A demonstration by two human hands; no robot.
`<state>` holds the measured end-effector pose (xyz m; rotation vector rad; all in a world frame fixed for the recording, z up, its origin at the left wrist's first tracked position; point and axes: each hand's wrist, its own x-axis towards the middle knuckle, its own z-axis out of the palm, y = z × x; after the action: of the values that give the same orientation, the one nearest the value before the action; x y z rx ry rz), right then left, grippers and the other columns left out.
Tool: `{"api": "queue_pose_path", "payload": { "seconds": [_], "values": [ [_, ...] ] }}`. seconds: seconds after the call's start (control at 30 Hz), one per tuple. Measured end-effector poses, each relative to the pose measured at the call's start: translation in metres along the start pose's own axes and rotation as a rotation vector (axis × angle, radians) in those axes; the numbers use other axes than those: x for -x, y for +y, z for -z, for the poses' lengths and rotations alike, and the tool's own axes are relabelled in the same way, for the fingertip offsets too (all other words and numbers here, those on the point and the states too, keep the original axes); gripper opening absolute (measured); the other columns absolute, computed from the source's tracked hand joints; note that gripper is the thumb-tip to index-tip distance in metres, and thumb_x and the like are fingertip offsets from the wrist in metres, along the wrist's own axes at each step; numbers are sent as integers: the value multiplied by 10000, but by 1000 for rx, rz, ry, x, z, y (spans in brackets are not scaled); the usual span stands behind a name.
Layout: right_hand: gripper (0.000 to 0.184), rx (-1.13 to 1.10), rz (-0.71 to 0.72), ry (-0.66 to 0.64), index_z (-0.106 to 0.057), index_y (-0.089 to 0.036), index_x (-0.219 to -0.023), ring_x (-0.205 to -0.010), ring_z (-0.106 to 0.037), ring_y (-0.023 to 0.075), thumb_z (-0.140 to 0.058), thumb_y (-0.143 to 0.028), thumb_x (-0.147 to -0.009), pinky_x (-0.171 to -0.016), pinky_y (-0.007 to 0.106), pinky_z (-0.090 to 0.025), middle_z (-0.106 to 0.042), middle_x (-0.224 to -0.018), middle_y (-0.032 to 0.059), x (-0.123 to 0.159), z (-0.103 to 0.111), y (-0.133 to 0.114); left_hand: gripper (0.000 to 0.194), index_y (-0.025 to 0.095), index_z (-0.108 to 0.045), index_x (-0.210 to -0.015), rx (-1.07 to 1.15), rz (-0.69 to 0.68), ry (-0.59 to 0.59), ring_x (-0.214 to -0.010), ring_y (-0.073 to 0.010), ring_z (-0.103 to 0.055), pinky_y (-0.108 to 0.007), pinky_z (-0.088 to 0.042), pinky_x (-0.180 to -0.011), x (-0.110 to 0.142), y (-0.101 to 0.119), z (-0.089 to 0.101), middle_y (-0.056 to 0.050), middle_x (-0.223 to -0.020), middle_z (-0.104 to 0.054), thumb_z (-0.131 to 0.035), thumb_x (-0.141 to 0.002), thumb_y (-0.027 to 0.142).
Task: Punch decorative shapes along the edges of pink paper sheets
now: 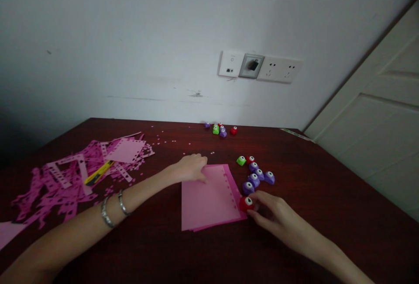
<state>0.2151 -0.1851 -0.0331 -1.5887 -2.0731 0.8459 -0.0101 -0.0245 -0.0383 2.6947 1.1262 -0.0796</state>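
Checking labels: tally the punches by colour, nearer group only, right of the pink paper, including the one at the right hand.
Purple punches: 5
Red punches: 2, one between the fingers of the right hand
Green punch: 1
Total: 8

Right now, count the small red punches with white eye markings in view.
4: one small red punch touching the right hand, another beside the nearer green punch, a third right of the far cluster, a fourth partly hidden within it. More may hide there.
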Motion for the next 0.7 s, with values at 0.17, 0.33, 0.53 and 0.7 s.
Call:
{"api": "queue_pose_path", "payload": {
  "seconds": [0.17,0.33,0.53,0.7],
  "values": [
    [98,-11,10,7,-564,-204,-878,-685,-552,137,-492,-270,-868,-609,237,-446,-594,-811,7,-1,-1,5,462,159,-576,-899,12,15,-14,-804,-258,-568,-323,-418,-661,-5,-1,3,-102,-896,-612,-728,-573,450],
    [93,-5,0,15,-569,-207,-890,-698,-557,140,-500,-265,-863,-618,234,-447,-595,-825,6,-1,-2,7,489,164,-572,-887,20,-3,-9,-781,-237,-564,-287,-405,-621,-9,-5,1,-77,-866,-621,-732,-544,474],
    [119,-3,32,16,-569,-215,-914,-738,-546,144,-483,-291,-882,-680,254,-458,-581,-881,17,-1,3,11,88,161,-634,-681,252,-90,-8,-644,-152,-561,-231,-360,-536,-16,-11,5,-20,-692,-632,-629,-644,241],
    [170,-25,48,0,-592,-218,-952,-794,-562,159,-467,-315,-891,-718,273,-475,-587,-947,37,-1,6,14,135,156,-685,-725,587,-152,-97,-629,-122,-565,-216,-377,-559,-27,-24,13,-3,-665,-660,-594,-656,229]
  ]
}}
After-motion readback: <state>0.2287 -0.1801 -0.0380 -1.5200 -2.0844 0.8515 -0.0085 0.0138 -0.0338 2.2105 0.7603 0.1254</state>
